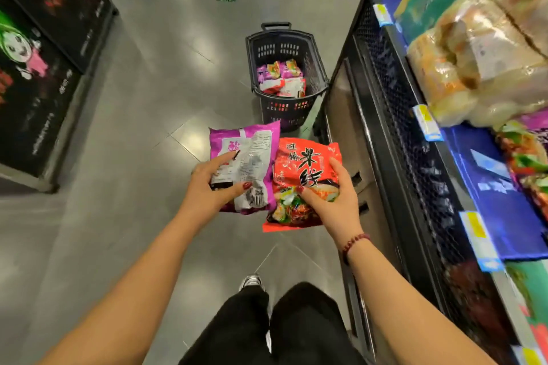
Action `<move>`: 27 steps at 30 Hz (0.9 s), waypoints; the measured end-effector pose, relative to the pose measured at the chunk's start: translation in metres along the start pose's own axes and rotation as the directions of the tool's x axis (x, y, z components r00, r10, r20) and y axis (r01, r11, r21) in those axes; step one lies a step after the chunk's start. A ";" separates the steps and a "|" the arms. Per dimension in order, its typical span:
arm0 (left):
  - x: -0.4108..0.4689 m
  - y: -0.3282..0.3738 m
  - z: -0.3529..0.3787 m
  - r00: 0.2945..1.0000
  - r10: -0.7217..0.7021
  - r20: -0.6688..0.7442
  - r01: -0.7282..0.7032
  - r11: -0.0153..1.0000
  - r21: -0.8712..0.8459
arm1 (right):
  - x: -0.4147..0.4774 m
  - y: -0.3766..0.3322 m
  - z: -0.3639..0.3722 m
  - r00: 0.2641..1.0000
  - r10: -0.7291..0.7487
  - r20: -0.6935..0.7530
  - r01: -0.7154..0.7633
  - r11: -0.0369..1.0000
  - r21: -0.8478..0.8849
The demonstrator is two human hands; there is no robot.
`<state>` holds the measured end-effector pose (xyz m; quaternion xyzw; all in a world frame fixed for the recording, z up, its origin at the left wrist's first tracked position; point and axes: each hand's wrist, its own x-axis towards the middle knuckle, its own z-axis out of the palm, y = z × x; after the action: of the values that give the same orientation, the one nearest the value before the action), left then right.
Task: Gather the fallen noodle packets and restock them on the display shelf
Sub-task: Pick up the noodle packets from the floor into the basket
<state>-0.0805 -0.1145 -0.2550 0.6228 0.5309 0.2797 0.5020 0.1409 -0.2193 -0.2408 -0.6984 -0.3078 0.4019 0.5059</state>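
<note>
From the head camera, the left hand (213, 184) gripped a purple noodle packet (252, 151), its fingers (222, 157) curled over the printed back and the thumb pressed on the lower edge. The right hand (332, 198) gripped a red noodle packet (302, 169) beside it, thumb on the front and the other fingers wrapped round the right edge. The two packets touched along their inner edges, held above the grey floor (148, 98). Farther ahead a black basket (284, 111) stood on the floor against the display shelf (394, 104), with more purple and red packets (281, 78) lying inside. Clear bagged goods (480, 62) sat on the shelf's upper level at right.
</note>
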 end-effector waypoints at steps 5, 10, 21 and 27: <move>0.101 0.019 0.003 1.000 -0.003 -0.013 0.003 1.000 0.005 | 0.101 -0.029 0.014 1.000 -0.021 0.012 0.022 1.000 -0.011; 0.207 0.036 0.019 0.998 -0.009 -0.061 0.009 1.000 0.005 | 0.220 -0.044 0.017 0.998 -0.011 0.055 0.012 1.000 -0.022; 0.381 0.082 0.043 0.980 -0.119 -0.161 0.113 0.993 -0.042 | 0.426 -0.096 0.025 0.992 0.009 0.124 0.000 0.998 -0.070; 0.486 0.088 0.030 0.992 -0.090 -0.091 0.087 0.996 -0.033 | 0.509 -0.114 0.054 0.996 0.040 0.080 -0.036 0.998 -0.046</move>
<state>0.1151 0.3394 -0.2736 0.5776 0.5765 0.2934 0.4980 0.3390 0.2651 -0.2684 -0.6983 -0.3236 0.4326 0.4697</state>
